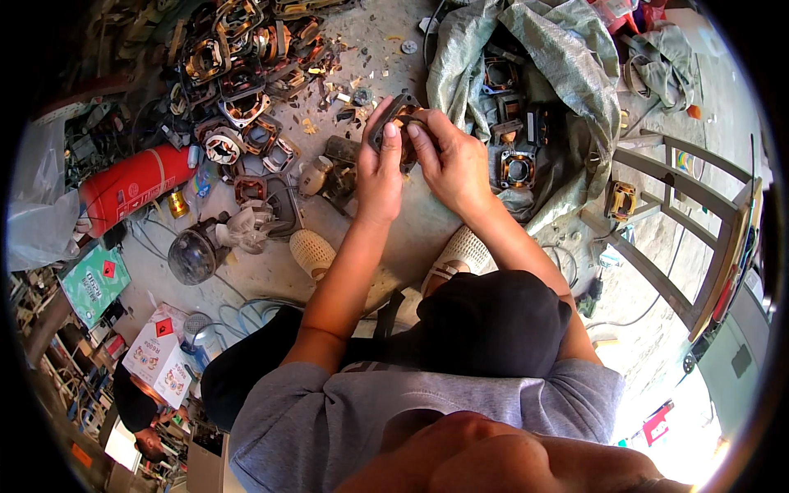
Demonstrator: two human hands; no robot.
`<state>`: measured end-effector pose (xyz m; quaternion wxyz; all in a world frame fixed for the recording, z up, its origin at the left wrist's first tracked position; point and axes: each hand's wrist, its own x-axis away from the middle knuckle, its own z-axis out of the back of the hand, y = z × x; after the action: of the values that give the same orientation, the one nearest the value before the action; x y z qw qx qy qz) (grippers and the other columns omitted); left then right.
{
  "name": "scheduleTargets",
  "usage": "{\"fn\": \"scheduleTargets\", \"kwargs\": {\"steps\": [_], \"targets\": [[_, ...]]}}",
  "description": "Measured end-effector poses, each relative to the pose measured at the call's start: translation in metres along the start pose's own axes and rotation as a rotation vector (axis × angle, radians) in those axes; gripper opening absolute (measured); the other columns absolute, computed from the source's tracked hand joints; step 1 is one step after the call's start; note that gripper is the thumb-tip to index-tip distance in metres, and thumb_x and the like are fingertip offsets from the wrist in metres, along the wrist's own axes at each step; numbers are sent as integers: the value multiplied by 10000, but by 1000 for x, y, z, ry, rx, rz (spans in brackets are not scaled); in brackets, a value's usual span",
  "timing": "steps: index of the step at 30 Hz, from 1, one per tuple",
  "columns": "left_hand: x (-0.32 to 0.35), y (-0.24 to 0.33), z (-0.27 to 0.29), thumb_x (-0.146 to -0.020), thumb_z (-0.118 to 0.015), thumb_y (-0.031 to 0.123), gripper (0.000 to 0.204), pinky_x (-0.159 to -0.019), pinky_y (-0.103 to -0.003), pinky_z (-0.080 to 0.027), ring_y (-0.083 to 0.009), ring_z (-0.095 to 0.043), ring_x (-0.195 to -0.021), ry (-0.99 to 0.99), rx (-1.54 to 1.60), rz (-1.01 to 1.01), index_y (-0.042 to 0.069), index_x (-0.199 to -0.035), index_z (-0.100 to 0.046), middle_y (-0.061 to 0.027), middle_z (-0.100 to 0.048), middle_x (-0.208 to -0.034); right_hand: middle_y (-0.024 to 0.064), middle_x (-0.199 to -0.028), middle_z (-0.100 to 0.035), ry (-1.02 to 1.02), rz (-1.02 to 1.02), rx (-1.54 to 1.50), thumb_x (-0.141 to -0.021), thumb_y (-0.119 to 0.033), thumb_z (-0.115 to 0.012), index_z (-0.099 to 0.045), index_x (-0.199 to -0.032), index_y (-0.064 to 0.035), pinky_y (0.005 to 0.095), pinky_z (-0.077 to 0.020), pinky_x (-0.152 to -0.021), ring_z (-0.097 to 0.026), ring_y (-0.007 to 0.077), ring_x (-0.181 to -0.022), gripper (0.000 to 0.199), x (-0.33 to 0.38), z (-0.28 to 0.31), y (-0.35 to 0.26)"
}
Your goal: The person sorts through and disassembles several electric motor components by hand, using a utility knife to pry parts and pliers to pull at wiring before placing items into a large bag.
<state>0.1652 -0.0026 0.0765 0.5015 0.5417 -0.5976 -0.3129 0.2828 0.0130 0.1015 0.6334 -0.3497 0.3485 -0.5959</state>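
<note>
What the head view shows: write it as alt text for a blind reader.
A person's left hand and right hand hold a dark frame-like part showing copper colour. A pile of similar parts lies upper left; an open silvery sack holds more at right.

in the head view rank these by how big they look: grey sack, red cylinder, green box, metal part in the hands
1. grey sack
2. red cylinder
3. green box and metal part: unsure, not ranked; the part is nearer the camera and partly covered by the hands
</note>
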Motion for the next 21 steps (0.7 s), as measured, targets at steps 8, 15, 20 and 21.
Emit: {"fn": "scheduleTargets", "kwargs": {"steps": [8, 15, 20, 21], "targets": [[5, 8, -4, -1032, -450, 253, 471, -1013, -323, -407, -184, -515, -1162, 32, -36, -83, -11, -1414, -375, -132, -539, -1280, 142, -761, -674, 3, 20, -10, -892, -199, -635, -661, -1022, -84, 397, -510, -542, -655, 330, -638, 175, 1, 1, -3], [8, 10, -7, -1031, -452, 245, 453, -1017, -324, -404, -186, -508, -1170, 30, -58, -63, -6, -1404, -393, -128, -518, -1305, 136, -766, -681, 90, 154, 82, -877, -188, -647, -670, -1014, -88, 383, -519, -545, -664, 311, -646, 170, 1, 2, 0], [11, 7, -9, -1033, -444, 240, 434, -1035, -333, -385, -188, -489, -1197, 61, 19, -35, -5, -1390, -415, -120, -507, -1324, 132, -719, -666, 96, 138, 102, -871, -194, -650, -662, -946, -92, 397, -507, -527, -654, 314, -619, 128, 0, 0, 1], [11, 6, -8, -1033, -446, 241, 434, -1035, -333, -384, -187, -489, -1197, 58, 16, -38, -6, -1389, -417, -119, -507, -1325, 132, -708, -661, 91, 127, 105, -871, -196, -650, -658, -934, -90, 401, -504, -524, -650, 317, -613, 124, 0, 0, 1]]}}
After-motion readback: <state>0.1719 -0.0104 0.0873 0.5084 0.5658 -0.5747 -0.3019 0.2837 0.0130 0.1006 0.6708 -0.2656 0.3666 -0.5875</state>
